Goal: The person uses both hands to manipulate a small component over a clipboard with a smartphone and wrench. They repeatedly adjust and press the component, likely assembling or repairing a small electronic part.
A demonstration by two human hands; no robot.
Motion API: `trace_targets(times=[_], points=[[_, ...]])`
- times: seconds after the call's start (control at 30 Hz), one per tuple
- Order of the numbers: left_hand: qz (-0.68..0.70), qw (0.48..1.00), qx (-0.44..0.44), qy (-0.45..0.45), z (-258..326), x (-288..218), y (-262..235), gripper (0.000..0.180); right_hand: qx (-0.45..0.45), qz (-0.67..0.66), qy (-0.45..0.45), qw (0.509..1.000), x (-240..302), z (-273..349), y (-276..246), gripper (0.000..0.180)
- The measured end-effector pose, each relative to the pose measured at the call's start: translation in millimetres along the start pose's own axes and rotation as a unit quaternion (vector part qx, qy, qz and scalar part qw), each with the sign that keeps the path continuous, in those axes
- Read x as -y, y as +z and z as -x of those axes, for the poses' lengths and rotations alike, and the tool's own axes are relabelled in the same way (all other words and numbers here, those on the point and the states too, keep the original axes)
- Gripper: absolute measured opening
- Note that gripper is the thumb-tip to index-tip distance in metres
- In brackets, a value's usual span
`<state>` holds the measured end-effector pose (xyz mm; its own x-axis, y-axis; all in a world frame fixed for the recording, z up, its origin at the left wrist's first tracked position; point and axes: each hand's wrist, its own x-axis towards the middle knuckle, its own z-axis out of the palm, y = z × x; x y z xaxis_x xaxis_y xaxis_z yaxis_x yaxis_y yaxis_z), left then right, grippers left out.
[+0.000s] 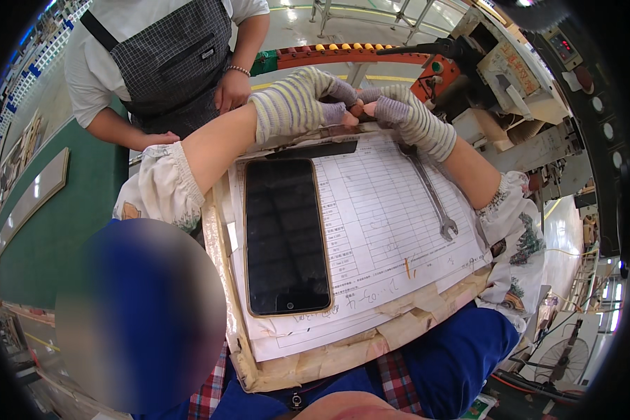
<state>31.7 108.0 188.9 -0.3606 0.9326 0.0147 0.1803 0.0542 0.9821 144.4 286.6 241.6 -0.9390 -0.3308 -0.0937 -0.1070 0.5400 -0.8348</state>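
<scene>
Both my hands wear striped, fingerless knit gloves and meet beyond the far edge of a tape-edged board (392,336). My left hand (301,103) is closed, its fingertips bent toward those of my right hand (414,117), which is closed too. What they pinch, if anything, is too small and covered to make out. Below them lie printed form sheets (378,203) with handwriting. A large black phone or tablet (287,234) rests on the left of the sheets. An open-ended wrench (432,192) lies slantwise on the right, its upper end close to my right hand.
At the upper left stands a person in a checked apron (178,66), hands near a green work surface (56,231) that holds a flat panel (38,192). An orange conveyor with yellow rollers (336,47) runs behind. Machinery (514,66) fills the right; a fan (563,357) stands lower right.
</scene>
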Motion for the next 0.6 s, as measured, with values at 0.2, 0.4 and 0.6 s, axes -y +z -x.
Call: trace_targets(times=[0.2, 0.4, 0.6], points=[[0.007, 1.0, -0.001, 0.017, -5, 9, -4, 0.032, -0.041, -0.051, 0.016, 0.998, -8, 0, 3, 0.051], [0.002, 1.0, -0.006, 0.025, 4, 0, -3, 0.029, -0.015, -0.091, 0.03, 0.995, -3, -2, 4, 0.05], [-0.079, 0.997, -0.003, 0.0, 10, -14, 2, 0.027, -0.006, -0.082, 0.013, 0.997, -5, -4, 3, 0.048]])
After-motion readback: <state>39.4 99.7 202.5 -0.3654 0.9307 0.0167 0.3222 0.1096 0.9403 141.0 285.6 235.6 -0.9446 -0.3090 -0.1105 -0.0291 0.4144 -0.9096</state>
